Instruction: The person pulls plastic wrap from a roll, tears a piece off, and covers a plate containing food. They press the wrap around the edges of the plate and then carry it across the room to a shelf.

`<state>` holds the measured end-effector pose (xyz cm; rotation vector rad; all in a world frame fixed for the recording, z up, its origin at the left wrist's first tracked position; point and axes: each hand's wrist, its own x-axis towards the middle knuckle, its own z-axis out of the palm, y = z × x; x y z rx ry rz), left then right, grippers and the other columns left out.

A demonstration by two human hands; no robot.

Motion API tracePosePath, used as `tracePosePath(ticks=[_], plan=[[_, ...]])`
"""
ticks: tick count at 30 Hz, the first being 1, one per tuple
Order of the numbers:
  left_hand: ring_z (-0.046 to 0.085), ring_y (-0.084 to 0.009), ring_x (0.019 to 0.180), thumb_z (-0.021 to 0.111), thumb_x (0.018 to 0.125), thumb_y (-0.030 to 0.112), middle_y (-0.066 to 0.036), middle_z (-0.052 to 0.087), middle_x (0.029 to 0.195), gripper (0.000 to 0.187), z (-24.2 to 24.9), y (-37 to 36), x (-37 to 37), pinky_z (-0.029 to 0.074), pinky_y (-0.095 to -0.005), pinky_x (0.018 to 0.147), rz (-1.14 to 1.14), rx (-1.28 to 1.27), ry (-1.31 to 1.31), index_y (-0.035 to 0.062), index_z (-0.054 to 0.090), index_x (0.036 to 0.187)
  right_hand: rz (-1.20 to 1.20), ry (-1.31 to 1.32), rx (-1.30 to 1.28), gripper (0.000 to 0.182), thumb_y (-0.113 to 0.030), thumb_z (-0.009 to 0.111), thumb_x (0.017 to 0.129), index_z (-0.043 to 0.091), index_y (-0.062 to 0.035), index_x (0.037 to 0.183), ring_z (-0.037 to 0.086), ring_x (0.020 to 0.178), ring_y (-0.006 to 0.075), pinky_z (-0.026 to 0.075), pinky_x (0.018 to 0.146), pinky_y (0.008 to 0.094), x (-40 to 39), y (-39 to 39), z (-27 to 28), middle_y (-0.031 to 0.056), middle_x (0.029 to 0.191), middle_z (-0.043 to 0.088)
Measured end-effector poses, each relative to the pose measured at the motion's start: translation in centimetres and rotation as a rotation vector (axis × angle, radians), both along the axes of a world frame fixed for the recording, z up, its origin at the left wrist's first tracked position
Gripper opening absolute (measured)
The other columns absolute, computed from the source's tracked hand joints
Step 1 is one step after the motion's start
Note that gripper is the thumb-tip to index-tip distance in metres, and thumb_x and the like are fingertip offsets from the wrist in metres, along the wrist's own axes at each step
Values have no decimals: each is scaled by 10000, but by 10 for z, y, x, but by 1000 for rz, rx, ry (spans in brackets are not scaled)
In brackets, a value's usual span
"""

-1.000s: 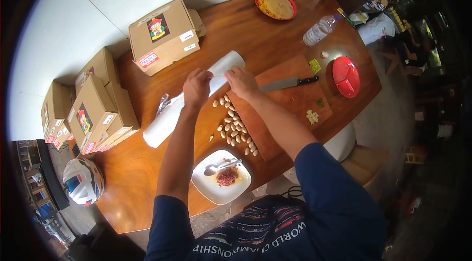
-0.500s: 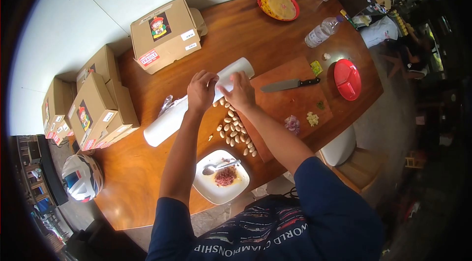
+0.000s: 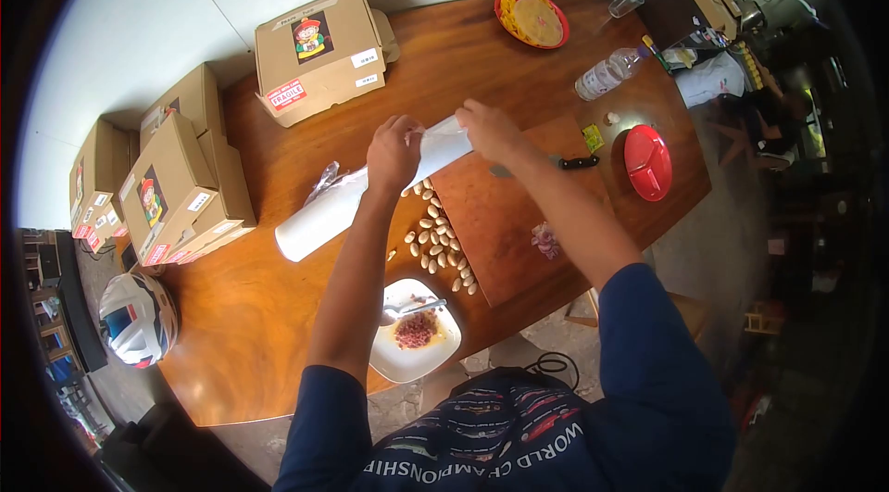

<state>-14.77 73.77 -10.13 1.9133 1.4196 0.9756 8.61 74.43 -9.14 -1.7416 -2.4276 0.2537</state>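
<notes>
A thick white roll of plastic film lies slantwise on the table, with a crumpled clear piece sticking out behind it. Over its middle, my left hand is closed, the thumb and fingers pinching the film's edge. My right hand pinches the film near the roll's far right end. Several brown-shelled nuts are scattered beside the roll, against a wooden cutting board. On the board are a knife, partly hidden by my right forearm, and chopped purple onion.
Near me, a white plate holds minced reddish food and a spoon. A red divided plate, a water bottle and a red plate of food stand to the right and back. Cardboard boxes and a helmet are left.
My right hand has moved right along the roll to its far end, so my hands are farther apart. The view has shifted slightly.
</notes>
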Motion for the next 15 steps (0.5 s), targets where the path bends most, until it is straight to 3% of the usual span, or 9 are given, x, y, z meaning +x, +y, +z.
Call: tracePosePath(ticks=[1, 4, 9, 11, 13, 15], plan=[[699, -351, 1030, 719, 938, 111, -117, 727, 1049, 143, -1, 1, 2, 564, -458, 899, 6, 0, -3, 78, 741, 1076, 57, 45, -83, 103, -45, 596, 961, 652, -58, 1046, 694, 966, 396, 592, 810, 513, 3, 11, 17, 147, 1120, 639], [628, -364, 1226, 769, 909, 157, -132, 687, 1220, 398, 0, -4, 13, 514, -465, 1053, -153, 70, 243, 108, 654, 1288, 168, 40, -121, 93, 0, 610, 936, 658, -51, 996, 669, 968, 389, 533, 807, 507, 4, 33, 29, 129, 1064, 638], [661, -345, 1194, 766, 940, 201, -152, 703, 1208, 308, -14, 20, -5, 547, -455, 1007, -90, -30, 326, 75, 703, 1214, 118, 139, -58, 74, -20, 611, 959, 673, -51, 984, 669, 984, 385, 537, 835, 500, 8, 32, 39, 133, 1040, 651], [650, -346, 1239, 751, 974, 279, -133, 703, 1271, 326, -13, 28, -33, 543, -439, 1030, -132, -273, 137, 111, 710, 1250, 89, 218, -46, 72, -27, 609, 967, 672, -58, 983, 672, 996, 389, 539, 851, 503, 11, 25, 38, 137, 1043, 652], [692, -358, 1179, 784, 954, 385, -149, 740, 1221, 378, -42, 34, -80, 553, -442, 1011, -42, 14, 292, 119, 748, 1220, 59, 292, 13, 49, -51, 618, 997, 661, -71, 1005, 678, 1009, 392, 533, 841, 504, 9, 25, 34, 136, 1036, 676], [724, -390, 1131, 813, 938, 369, -196, 740, 1260, 439, -57, 26, -136, 565, -461, 994, 104, 44, 470, 81, 740, 1261, 40, 352, 9, 40, -65, 614, 1011, 652, -81, 1012, 684, 1004, 394, 534, 836, 506, 8, 28, 26, 138, 1028, 692]])
